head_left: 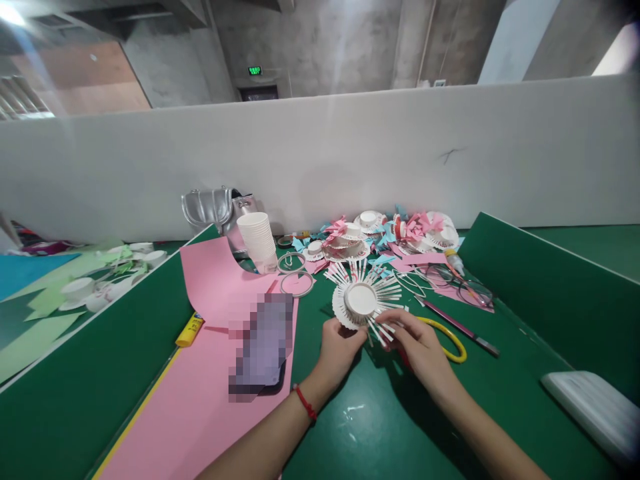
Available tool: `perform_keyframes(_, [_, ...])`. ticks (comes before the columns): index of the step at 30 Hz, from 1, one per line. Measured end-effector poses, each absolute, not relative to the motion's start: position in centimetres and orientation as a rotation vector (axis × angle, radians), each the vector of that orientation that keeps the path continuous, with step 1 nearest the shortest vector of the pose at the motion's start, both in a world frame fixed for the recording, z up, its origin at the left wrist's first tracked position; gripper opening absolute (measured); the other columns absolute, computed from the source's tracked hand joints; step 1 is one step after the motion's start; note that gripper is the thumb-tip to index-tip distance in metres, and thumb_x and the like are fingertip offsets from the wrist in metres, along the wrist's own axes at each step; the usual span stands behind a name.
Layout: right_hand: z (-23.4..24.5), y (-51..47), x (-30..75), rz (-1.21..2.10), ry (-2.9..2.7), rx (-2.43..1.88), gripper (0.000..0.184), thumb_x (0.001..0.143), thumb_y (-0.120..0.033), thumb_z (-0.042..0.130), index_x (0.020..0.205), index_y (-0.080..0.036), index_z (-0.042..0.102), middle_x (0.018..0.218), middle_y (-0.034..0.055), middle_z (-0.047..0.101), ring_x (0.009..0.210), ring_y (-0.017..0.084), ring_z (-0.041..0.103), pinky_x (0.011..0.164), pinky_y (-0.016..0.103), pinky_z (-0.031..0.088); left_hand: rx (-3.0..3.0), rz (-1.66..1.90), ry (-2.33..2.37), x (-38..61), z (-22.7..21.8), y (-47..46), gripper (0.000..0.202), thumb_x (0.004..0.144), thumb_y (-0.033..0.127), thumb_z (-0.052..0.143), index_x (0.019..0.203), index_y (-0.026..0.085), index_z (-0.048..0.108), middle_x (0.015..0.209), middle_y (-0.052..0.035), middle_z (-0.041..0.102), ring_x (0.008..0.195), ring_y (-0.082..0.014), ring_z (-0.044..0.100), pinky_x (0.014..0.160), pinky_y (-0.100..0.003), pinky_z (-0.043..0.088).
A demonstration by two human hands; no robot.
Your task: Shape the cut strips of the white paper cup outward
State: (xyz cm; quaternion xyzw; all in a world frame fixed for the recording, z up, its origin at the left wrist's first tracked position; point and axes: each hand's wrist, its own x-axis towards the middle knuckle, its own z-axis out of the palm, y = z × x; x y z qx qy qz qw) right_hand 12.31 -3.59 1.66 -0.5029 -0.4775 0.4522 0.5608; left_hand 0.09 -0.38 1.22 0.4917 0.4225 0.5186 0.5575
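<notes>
Fingers (pixel 387 325) of the right hand (pixel 417 347) pinch the near strips of the cut cup (pixel 361 301), while the left hand (pixel 340 343) clamps its near-left edge, thumb on top. That cup sits upside down on the green table (pixel 380 413), centre, its strips fanned out flat. It looks feather-light and flimsy; the thin strips would bend or tear easily, so the stiff round base seems the safer hold. Just right lie yellow scissors (pixel 453 340); left, pink paper (pixel 210 373); beyond, a cup stack (pixel 257 240) and finished flowers (pixel 390 237).
</notes>
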Motion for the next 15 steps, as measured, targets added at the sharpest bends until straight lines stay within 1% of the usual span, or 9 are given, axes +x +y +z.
perform_keyframes(3, [1.7,-3.7,12.2,1.0,-1.204,-1.246,0.02,0.073,-0.032,0.046,0.07,-0.017,0.059,0.062,0.001,0.055,0.055,0.015,0.051,0.052,0.025,0.042,1.139,1.215,1.014,0.1,1.3,-0.4,0.005,0.053,0.011,0.064,0.057,0.009,0.061,0.053,0.0001,0.061,0.05,-0.0095,0.049,0.052,-0.02,0.038])
perform_keyframes(7, [1.6,-3.8,12.0,0.78,-1.399,-1.386,0.013,0.07,-0.029,0.053,0.066,-0.017,0.057,0.067,0.0028,0.058,0.063,0.017,0.051,0.057,0.026,0.039,1.125,1.151,0.973,-0.1,1.2,-0.5,0.007,0.055,0.015,0.066,0.058,0.009,0.063,0.053,0.001,0.06,0.05,-0.0083,0.047,0.053,-0.02,0.038])
perform_keyframes(10, [1.2,-3.7,11.9,0.796,-1.416,-1.39,0.009,0.07,-0.026,0.053,0.067,-0.017,0.055,0.069,0.0033,0.058,0.064,0.017,0.052,0.059,0.027,0.04,1.114,1.116,0.937,-0.3,1.1,-0.5,0.008,0.057,0.017,0.066,0.057,0.01,0.063,0.053,0.0017,0.058,0.048,-0.0074,0.045,0.05,-0.019,0.037])
perform_keyframes(15, [0.7,-3.5,11.9,0.779,-1.449,-1.387,0.006,0.071,-0.022,0.052,0.069,-0.018,0.054,0.07,0.0032,0.058,0.064,0.017,0.053,0.058,0.028,0.041,1.086,1.113,0.925,-0.3,1.3,-0.6,0.007,0.058,0.016,0.066,0.057,0.01,0.062,0.051,0.0028,0.056,0.047,-0.007,0.044,0.05,-0.019,0.037])
